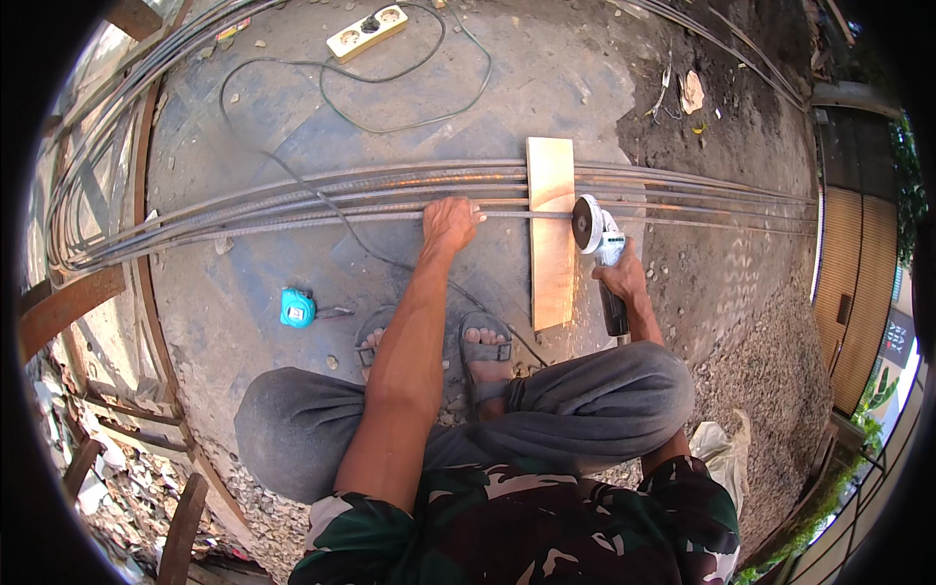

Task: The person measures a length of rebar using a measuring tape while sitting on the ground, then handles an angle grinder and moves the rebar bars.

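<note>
My left hand [452, 222] is closed around the nearest steel rebar [380, 216], left of a wooden plank [552, 278]. Several more bars run side by side just beyond it, some with rusty patches. The bars cross over or against the plank; their exact contact is hard to make out. In my right hand [627, 276] is an angle grinder [612, 255], gripped by its dark body. Its disc [587, 224] stands upright at the plank's right edge, against or very near the gripped bar. Small orange sparks [575, 336] show below, beside the plank.
A dark cable [341, 216] crosses over the bars and passes near my sandals [485, 356]. A white power strip [368, 32] lies at the far side. The turquoise tape measure [297, 307] sits left of my feet. Gravel [770, 380] is heaped at the right.
</note>
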The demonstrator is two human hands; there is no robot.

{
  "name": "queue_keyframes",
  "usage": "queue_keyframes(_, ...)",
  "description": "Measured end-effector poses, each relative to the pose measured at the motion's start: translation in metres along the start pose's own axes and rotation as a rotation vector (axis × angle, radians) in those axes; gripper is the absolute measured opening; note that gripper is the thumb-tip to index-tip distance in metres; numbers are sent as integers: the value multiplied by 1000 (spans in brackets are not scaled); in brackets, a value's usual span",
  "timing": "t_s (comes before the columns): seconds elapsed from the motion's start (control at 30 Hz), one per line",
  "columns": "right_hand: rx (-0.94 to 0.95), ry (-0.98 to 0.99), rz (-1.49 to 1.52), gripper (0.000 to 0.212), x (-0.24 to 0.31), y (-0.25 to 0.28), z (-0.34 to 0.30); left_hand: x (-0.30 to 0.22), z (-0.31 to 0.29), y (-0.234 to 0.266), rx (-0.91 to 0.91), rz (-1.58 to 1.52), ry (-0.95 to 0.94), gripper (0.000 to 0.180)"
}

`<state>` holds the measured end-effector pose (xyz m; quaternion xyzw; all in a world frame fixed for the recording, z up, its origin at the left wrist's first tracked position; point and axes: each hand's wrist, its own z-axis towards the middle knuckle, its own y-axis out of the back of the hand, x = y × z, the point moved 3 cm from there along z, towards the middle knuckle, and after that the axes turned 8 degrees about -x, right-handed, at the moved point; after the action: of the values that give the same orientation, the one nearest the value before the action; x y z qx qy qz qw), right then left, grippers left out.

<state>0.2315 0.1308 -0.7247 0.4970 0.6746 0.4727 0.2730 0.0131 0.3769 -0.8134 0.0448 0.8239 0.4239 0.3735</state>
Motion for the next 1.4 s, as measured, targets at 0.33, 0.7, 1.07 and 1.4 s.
queue_keyframes(0.33,6,2,20,80,1,0,7,6,5,-10,16,6,18,36)
queue_keyframes(0.7,-9,60,31,80,8,2,16,3,2,-4,-9,7,6,38)
queue_keyframes(1.07,0,34,-12,82,7,3,19,2,3,-9,6,-12,1,34)
queue_keyframes(1.4,19,34,8,85,4,5,14,0,3,-7,5,-3,3,34)
